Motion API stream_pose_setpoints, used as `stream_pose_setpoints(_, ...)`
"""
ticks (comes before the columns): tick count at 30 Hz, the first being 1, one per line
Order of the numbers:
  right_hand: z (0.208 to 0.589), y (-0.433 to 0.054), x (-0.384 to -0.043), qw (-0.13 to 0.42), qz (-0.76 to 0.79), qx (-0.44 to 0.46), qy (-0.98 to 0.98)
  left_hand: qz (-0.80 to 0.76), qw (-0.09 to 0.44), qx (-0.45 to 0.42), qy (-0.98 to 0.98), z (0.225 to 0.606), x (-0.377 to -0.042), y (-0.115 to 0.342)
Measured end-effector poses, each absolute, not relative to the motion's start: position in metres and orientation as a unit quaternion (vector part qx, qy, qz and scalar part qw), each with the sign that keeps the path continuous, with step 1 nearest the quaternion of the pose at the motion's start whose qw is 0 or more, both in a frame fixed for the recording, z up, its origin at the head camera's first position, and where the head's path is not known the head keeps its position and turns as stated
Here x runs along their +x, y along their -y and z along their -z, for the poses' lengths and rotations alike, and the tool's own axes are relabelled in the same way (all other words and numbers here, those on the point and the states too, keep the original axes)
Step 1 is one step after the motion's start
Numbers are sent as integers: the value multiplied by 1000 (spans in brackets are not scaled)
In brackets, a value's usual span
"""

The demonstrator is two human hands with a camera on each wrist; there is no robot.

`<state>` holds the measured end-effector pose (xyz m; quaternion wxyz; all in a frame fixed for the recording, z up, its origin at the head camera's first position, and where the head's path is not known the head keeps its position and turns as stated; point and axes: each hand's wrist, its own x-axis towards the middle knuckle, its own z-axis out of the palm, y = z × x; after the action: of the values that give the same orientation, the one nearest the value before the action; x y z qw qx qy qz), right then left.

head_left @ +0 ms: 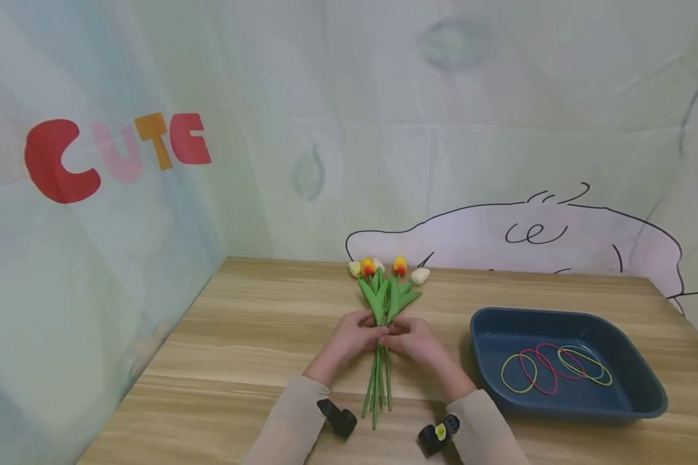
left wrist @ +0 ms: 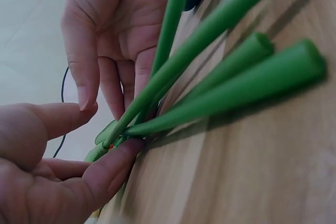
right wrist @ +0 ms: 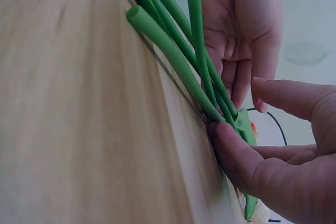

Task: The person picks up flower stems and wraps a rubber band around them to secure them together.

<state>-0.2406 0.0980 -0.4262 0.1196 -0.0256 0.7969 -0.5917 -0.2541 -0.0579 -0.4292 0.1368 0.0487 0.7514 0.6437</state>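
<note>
Dark blue and round-cornered, a shallow tub [head_left: 570,408] stands on the wood-grain counter [head_left: 250,323]. Left of it we see a bunch of green-stemmed, green-leaved tulips [head_left: 393,303], with creamy white and orange-yellow blooms pointing away from us; whether the stems rest on the counter or sit just above it, we cannot tell. Our left grip [head_left: 355,334], farther from the tub, and our right grip [head_left: 413,339], nearer to it, both grasp the stems just under the leaves, thumb tips meeting over them and fingers beneath, so that stretch is partly hidden from us. Our beige right sleeve [head_left: 483,429] reaches in just left of the tub, standing partly between it and the bunch. Thin red and yellow ring-shaped bands [head_left: 557,373] lie inside the tub, some overlapping. Left of the tub, too, we make out black devices [head_left: 342,423] at the cuffs. Behind the tub hangs a pale printed cloth backdrop [head_left: 372,161], its red, pink and orange CUTE lettering [head_left: 64,171] well to the tub's left.
</note>
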Motion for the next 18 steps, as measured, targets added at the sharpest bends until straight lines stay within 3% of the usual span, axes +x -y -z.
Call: stream_pose_setpoints(18,432,-100,-244,142,624,-12,-768,-638,169,34,-750,431,-254,57)
